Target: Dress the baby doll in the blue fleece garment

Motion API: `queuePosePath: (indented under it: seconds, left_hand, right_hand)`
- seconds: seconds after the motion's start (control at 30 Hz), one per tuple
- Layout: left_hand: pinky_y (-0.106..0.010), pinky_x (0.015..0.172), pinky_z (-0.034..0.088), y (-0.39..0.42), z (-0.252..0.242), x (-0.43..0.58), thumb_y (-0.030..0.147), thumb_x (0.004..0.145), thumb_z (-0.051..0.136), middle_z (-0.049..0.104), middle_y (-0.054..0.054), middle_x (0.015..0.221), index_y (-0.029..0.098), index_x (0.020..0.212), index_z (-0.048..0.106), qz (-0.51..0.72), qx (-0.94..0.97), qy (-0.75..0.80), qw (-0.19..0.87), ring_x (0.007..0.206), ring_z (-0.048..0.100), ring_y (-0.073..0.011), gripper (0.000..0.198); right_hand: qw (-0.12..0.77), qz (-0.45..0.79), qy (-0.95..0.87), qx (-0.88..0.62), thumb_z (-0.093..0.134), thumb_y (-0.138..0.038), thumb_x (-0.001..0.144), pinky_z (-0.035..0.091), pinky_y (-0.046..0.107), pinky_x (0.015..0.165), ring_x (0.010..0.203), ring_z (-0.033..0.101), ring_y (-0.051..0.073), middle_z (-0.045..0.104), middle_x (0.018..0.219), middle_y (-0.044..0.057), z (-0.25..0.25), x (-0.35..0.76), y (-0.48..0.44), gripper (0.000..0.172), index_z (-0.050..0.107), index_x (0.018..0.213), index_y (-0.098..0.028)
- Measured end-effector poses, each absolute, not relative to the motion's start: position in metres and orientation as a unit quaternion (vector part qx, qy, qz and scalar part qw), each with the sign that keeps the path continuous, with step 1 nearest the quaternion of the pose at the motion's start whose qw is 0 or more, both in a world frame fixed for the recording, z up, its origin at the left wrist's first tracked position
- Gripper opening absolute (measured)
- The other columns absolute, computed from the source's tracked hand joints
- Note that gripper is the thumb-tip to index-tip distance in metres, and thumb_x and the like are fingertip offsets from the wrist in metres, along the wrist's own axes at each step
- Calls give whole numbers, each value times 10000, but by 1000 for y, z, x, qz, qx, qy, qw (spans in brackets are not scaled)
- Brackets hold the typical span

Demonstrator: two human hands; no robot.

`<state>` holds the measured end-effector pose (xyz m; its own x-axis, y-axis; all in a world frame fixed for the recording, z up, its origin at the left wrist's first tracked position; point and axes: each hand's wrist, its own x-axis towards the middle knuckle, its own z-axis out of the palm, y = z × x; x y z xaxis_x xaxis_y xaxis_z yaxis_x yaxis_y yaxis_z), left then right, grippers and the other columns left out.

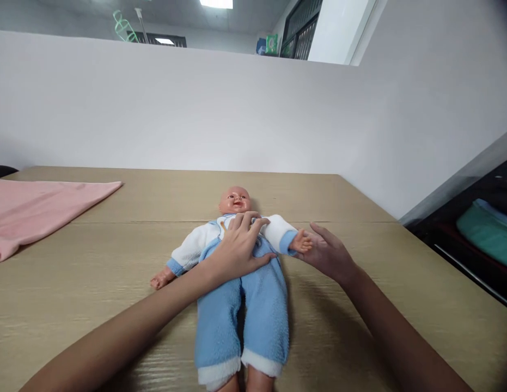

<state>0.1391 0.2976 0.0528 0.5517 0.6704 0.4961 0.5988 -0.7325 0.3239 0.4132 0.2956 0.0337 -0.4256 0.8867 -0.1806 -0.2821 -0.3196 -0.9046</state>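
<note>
A baby doll (261,294) lies on its back on the wooden table, head away from me. It wears a white top and fluffy blue overalls with white cuffs. My left hand (240,245) rests across the doll's chest, fingers spread and partly bent over the front. My right hand (329,253) is at the doll's arm on the right side, palm turned up beneath the small plastic hand (302,242). The right thumb stretches out, while the other fingers are mostly hidden behind the doll's sleeve. The doll's other arm (191,250) lies out to the left.
A pink cloth (44,212) is spread on the left of the table (155,196). Behind the table's far edge rises a white partition wall (188,109). To the right, a green folded item (488,231) sits on a dark surface beyond the table edge.
</note>
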Motion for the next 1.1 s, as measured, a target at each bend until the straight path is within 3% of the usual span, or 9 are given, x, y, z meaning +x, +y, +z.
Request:
queuePosePath:
  seconds: [0.07,0.17,0.27,0.37,0.47,0.63,0.77,0.87,1.1]
  left_hand:
    - [-576,1110,487,301,52,141,472,880,836,608,-166,1416,223,1482,523,318,870,372,59,1324,548,-389,723]
    - [-514,1051,515,304,53,140,365,909,783,653,-133,1331,258,1399,605,342,854,380,92,1241,624,-350,532]
    - [-454,1061,516,309,53,140,318,940,724,686,-111,1263,256,1301,669,399,826,368,149,1197,661,-313,370]
    - [-425,1017,535,315,53,142,364,917,759,732,-82,1130,218,1119,707,506,717,385,286,1100,690,-300,254]
    - [-396,976,555,322,53,146,464,903,799,772,-57,1056,200,1049,714,598,551,387,435,1055,715,-285,313]
    - [-409,1064,568,328,50,152,521,895,801,793,-59,1234,234,1235,679,686,407,273,538,1238,726,-298,461]
    - [-457,1132,553,326,48,150,558,906,694,779,-108,1309,203,1259,647,670,376,266,582,1380,666,-328,503]
    - [-488,1137,558,324,44,138,513,884,658,797,-100,1295,197,1253,663,655,359,283,602,1386,665,-353,486]
    - [-519,1197,531,327,32,84,484,814,770,828,-97,1257,176,1291,687,590,356,339,641,1353,691,-384,573]
  right_hand:
    - [398,754,-417,-316,504,-701,1011,544,420,1069,1130,672,252,730,1221,102,31,399,293,630,701,1358,-214]
    - [414,726,-450,-315,470,-620,1053,533,429,1073,1220,660,255,701,1396,97,23,383,290,551,661,1429,-266]
    - [468,640,-473,-386,491,-605,1035,556,412,1014,1183,674,260,710,1355,101,12,376,291,511,665,1386,-276]
    - [489,558,-484,-464,614,-620,945,569,411,982,1096,701,269,731,1213,98,-2,374,296,482,676,1256,-258]
    - [479,544,-492,-482,705,-613,888,566,408,983,1089,709,270,742,1204,89,-12,373,300,485,680,1201,-243]
    - [491,486,-557,-461,683,-536,924,522,410,1052,1175,667,278,757,1230,64,-13,367,294,401,673,1204,-250]
    - [509,444,-598,-432,645,-463,980,503,415,1080,1199,638,268,711,1243,61,-9,360,282,322,645,1234,-265]
    - [531,422,-605,-416,628,-461,1019,528,411,1019,1151,635,258,669,1208,63,-6,353,271,274,617,1228,-284]
    - [562,360,-632,-394,614,-431,1074,546,464,1035,1157,648,253,627,1341,76,13,319,245,293,564,1352,-349]
